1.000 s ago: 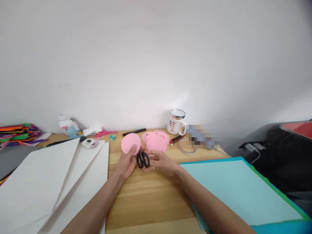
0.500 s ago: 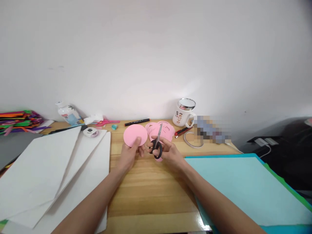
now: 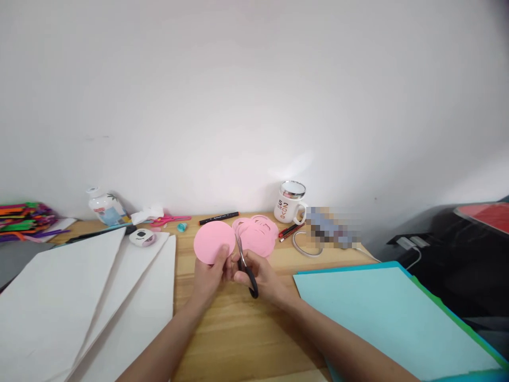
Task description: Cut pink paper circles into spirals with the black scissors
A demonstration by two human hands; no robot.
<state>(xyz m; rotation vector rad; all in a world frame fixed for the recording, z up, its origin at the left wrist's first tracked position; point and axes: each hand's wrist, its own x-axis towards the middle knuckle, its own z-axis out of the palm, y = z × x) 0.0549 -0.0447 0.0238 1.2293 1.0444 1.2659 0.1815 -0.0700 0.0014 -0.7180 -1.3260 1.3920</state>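
Note:
My left hand (image 3: 210,270) pinches a round pink paper disc (image 3: 212,241) at its lower edge, thumb on top. Close beside it, my right hand (image 3: 260,276) holds a pair of scissors (image 3: 250,278) with black handles. The blades point up and away, near the disc's right edge; whether they touch the paper I cannot tell. Behind the scissors lies a pile of pink paper pieces (image 3: 258,239), some with cut-out gaps, on the wooden table (image 3: 234,334).
White sheets (image 3: 51,302) cover the table's left side, and light-blue sheets (image 3: 377,313) the right. Along the wall stand a mug (image 3: 287,207), a marker (image 3: 218,218), pink scissors (image 3: 173,218) and a white bottle (image 3: 106,207). Pipe cleaners (image 3: 24,223) lie far left.
My right hand has brought the scissors left, up beside the disc, and turned them. The pink scrap under that hand is no longer visible. The view has tilted up slightly.

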